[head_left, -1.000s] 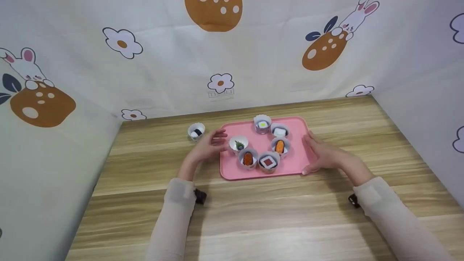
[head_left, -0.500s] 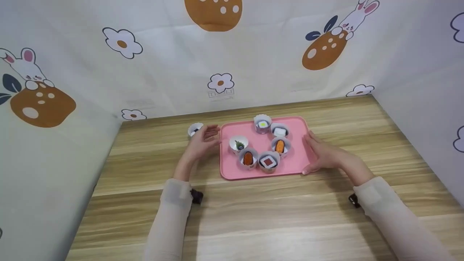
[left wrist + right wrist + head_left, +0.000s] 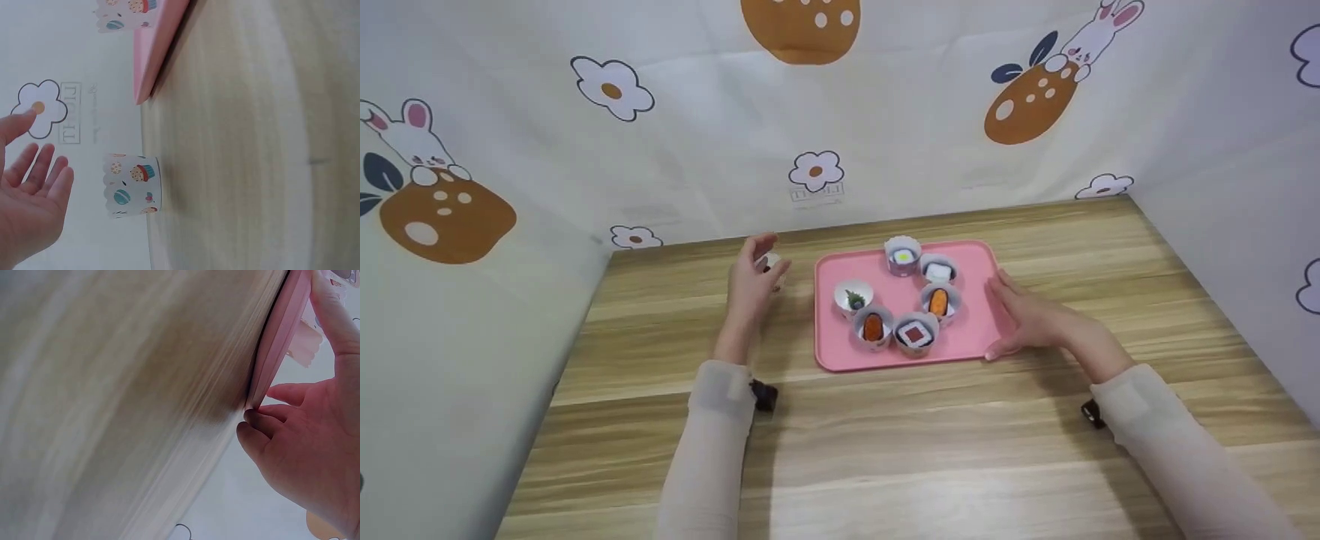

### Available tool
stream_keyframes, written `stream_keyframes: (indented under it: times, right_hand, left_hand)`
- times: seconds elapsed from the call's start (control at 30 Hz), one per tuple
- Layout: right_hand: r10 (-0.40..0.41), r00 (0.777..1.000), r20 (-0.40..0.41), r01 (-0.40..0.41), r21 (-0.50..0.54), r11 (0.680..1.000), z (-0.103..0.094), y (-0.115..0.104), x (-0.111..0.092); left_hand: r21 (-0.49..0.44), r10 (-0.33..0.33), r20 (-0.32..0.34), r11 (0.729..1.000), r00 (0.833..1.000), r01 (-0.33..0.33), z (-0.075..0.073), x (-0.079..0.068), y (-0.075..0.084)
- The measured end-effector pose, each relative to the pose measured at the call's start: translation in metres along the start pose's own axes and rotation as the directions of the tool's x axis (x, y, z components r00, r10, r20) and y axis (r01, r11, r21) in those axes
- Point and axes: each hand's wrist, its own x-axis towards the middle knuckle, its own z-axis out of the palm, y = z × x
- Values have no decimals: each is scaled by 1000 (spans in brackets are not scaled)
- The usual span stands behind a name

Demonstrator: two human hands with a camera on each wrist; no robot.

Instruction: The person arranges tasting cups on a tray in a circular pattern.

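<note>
In the head view my left hand [image 3: 748,283] is left of the pink tray [image 3: 829,352], fingers bent loosely and thumb apart. It partly covers a lone white paper cup [image 3: 776,279] on the table. The left wrist view shows this hand [image 3: 35,211] above and apart from the printed cup [image 3: 132,185]. My right hand [image 3: 1035,319] rests against the tray's right edge, thumb near the front corner. On the tray, paper cups hold sushi pieces: red-topped [image 3: 873,328], orange-topped [image 3: 938,302], square roll [image 3: 915,334], white [image 3: 938,272], yellow-centred roll [image 3: 903,257]. Another cup [image 3: 844,292] has a green leaf-like piece.
The wood-grain table [image 3: 885,450] meets a printed cloth wall [image 3: 697,150] at the back. Cloth also hangs at both sides. A dark wrist device [image 3: 765,395] sits at the left cuff, another [image 3: 1093,414] at the right.
My left hand has moved left, away from the tray's left edge to the lone cup, which it now partly hides. The right hand, tray and cups on it have not visibly moved.
</note>
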Motion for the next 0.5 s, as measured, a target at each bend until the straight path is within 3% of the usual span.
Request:
stream_keyframes:
  times: [0.17,0.5]
  right_hand:
    - [8,1000,-2,-8,-8,1000,1,0,0]
    - [18,1000,6,-18,2,1000,0,1,0]
  left_hand:
    - [30,-28,-66,999,997,30,-8,5,-1]
    - [165,-125,-99,976,987,140,-22,11,-17]
